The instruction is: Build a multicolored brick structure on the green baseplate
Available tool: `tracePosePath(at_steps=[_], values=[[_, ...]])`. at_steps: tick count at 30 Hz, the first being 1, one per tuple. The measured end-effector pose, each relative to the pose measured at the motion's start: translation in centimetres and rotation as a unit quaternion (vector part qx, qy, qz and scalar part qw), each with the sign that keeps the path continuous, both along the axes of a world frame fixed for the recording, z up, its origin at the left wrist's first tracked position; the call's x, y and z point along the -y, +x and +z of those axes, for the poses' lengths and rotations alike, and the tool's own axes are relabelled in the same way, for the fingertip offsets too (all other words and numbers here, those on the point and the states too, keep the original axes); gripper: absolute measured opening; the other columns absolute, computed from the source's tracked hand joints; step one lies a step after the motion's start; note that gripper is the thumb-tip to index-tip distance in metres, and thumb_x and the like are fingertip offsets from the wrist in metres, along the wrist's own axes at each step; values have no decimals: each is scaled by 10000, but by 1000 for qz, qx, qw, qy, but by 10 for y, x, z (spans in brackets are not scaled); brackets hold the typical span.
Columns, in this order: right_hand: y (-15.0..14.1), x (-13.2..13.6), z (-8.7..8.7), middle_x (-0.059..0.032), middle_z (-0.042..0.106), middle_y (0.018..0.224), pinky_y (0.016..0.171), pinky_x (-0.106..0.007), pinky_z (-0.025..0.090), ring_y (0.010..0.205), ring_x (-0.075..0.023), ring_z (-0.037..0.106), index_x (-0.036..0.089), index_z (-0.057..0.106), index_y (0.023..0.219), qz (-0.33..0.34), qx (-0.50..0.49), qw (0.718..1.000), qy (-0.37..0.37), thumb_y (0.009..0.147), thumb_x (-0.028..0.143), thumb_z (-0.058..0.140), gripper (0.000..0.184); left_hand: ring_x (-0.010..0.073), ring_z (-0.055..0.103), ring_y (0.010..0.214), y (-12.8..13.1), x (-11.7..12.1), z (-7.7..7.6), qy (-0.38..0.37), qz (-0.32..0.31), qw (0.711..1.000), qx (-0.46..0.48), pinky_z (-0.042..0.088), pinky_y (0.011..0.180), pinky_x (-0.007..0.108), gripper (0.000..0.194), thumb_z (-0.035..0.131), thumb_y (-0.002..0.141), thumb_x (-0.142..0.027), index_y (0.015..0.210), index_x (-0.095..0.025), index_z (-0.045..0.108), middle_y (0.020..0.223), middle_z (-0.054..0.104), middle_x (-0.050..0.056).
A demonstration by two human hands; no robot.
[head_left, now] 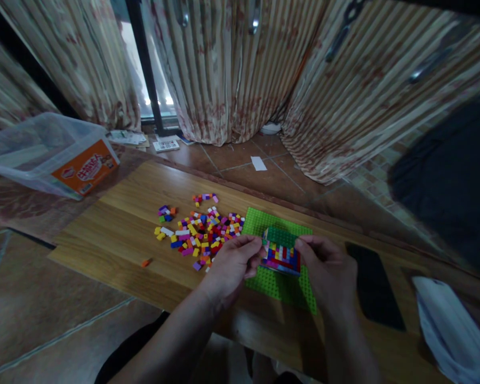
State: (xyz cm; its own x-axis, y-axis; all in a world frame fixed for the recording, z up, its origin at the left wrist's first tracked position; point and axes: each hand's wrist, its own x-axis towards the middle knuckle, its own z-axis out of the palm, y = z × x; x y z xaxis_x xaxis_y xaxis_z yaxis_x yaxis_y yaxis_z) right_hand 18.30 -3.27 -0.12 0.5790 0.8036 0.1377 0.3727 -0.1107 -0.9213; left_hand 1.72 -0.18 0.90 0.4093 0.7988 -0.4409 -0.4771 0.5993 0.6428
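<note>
A small toy-brick model (283,258) with walls in many colours stands over a bright green studded baseplate (280,290). On its top lies a dark green studded plate (282,237). My left hand (240,258) pinches the model's left end between thumb and fingers, close to the plate's edge. At the opposite end, my right hand (328,261) is closed with thumb and index finger on the upper right corner. Both hands hide the model's sides, and I cannot tell whether the dark green plate is pressed fully down.
A pile of loose toy bricks (204,234) lies left of the baseplate on the wooden table (116,224). One orange brick (145,263) sits apart. A clear plastic bin (36,154) stands far left. To the right are a black flat object (376,285) and a white packet (452,325).
</note>
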Motion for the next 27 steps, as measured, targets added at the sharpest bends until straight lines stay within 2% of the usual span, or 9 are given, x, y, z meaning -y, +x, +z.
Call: tracePosePath(at_steps=[5, 7, 13, 16, 18, 20, 23, 27], values=[[-23, 6, 14, -19, 718, 905, 711, -314, 552, 796, -167, 671, 255, 733, 973, 189, -25, 982, 9, 806, 352, 692, 197, 24, 376, 468, 0, 1, 0, -5, -21, 999, 28, 141, 412, 170, 218, 748, 696, -273, 722, -111, 605, 652, 540, -2], [-28, 7, 14, -14, 705, 931, 745, -320, 547, 838, -167, 666, 275, 736, 977, 219, -6, 976, 16, 823, 333, 686, 172, 19, 367, 461, 0, 1, 0, -3, -28, 999, 35, 144, 408, 166, 235, 760, 689, -282, 710, -111, 600, 640, 521, -13], [-25, 7, 15, -7, 691, 912, 739, -289, 521, 864, -158, 647, 274, 745, 883, 196, 35, 979, 50, 845, 289, 666, 89, 13, 341, 445, 1, 2, 3, -11, -50, 998, 40, 149, 398, 155, 192, 741, 722, -260, 724, -108, 622, 629, 517, -18], [-2, 8, 14, -12, 697, 917, 750, -303, 522, 855, -166, 649, 261, 745, 872, 140, 48, 987, 54, 834, 319, 678, 96, 35, 434, 497, 0, -2, 4, -51, 16, 998, 14, 272, 423, 145, 94, 681, 772, -187, 776, -95, 662, 668, 565, 9], [20, 9, 11, -20, 705, 906, 766, -330, 527, 853, -184, 652, 248, 745, 873, 93, 80, 991, 49, 804, 360, 708, 137, 59, 521, 582, -2, -7, 3, -95, 104, 990, 0, 395, 509, 152, 49, 629, 806, -127, 783, -95, 657, 717, 601, 34], [41, 12, 7, -34, 709, 927, 770, -349, 525, 858, -198, 655, 239, 744, 877, 64, 118, 991, 23, 799, 391, 704, 176, 75, 565, 653, -6, -13, 4, -134, 180, 974, 4, 464, 597, 166, 97, 568, 841, -83, 767, -104, 627, 758, 620, 51], [57, 14, 1, -45, 696, 954, 701, -329, 521, 822, -194, 649, 235, 744, 866, 81, 162, 983, -24, 804, 404, 686, 189, 87, 590, 708, -11, -19, 8, -135, 196, 971, 30, 514, 690, 189, 115, 533, 866, -62, 795, -111, 610, 809, 637, 66], [53, 12, -6, -51, 672, 970, 668, -315, 511, 814, -190, 645, 232, 748, 854, 110, 147, 982, -37, 797, 409, 681, 198, 101, 631, 742, -8, -16, 11, -119, 197, 973, 27, 545, 756, 213, 162, 495, 857, -3, 830, -100, 622, 811, 643, 60]])
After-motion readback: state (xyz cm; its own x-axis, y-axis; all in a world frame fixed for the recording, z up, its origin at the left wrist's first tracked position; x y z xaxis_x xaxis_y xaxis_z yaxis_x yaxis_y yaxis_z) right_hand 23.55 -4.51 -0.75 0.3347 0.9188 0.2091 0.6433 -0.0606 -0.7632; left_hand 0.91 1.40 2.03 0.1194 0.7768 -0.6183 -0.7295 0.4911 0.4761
